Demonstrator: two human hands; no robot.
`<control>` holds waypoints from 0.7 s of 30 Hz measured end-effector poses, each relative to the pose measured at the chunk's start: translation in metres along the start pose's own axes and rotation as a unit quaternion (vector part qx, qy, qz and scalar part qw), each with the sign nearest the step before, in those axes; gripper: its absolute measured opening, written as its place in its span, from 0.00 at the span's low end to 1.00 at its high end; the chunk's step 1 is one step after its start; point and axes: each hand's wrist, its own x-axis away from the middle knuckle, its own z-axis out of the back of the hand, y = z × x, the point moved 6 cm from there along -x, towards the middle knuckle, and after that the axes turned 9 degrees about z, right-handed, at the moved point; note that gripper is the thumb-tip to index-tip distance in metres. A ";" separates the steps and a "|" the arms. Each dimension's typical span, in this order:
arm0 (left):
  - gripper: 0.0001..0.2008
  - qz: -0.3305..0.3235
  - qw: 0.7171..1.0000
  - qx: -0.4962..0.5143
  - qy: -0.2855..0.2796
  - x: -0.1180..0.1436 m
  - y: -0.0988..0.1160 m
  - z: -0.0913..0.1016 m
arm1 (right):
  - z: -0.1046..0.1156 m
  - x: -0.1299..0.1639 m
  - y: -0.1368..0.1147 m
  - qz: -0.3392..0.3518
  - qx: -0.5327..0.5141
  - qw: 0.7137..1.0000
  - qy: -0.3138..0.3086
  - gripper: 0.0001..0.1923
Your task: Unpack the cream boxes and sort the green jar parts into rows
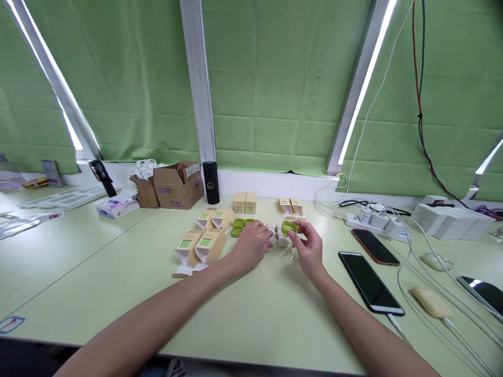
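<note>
Between the thumb and fingers of my right hand (310,251) is a small green tray (290,227), tilted so its hollow faces me. Several small whitish pieces (282,241) lie just under and beside it. My left hand (251,247) is closed, fingertips down at the left end of these pieces; what it grips is hidden. Just behind that hand sit several green trays (237,230) grouped together. Opened small cartons (210,244) with green labels lie left of my left hand. Two closed cartons (245,203) stand behind the trays, and more open cartons (291,208) lie farther right.
A black cylinder (211,182) and a cardboard box (178,186) stand by the wall, with a tissue pack (118,205) to their left. To the right are two phones (371,283), a power strip (377,225), white cables, a cream-coloured device (432,302) and white boxes (451,220).
</note>
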 end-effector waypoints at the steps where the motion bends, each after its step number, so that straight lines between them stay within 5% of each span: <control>1: 0.00 -0.004 1.000 -0.009 -0.001 -0.002 0.001 -0.004 | 0.000 0.000 0.002 -0.005 -0.003 1.000 0.000 0.20; 8: 0.02 -0.010 0.998 -0.061 0.015 -0.008 0.001 -0.025 | -0.001 0.000 0.004 -0.011 -0.004 1.000 -0.002 0.21; 21: 0.09 -0.018 0.995 -0.084 0.052 0.001 0.007 -0.021 | -0.004 0.001 -0.004 -0.012 0.012 1.000 -0.014 0.20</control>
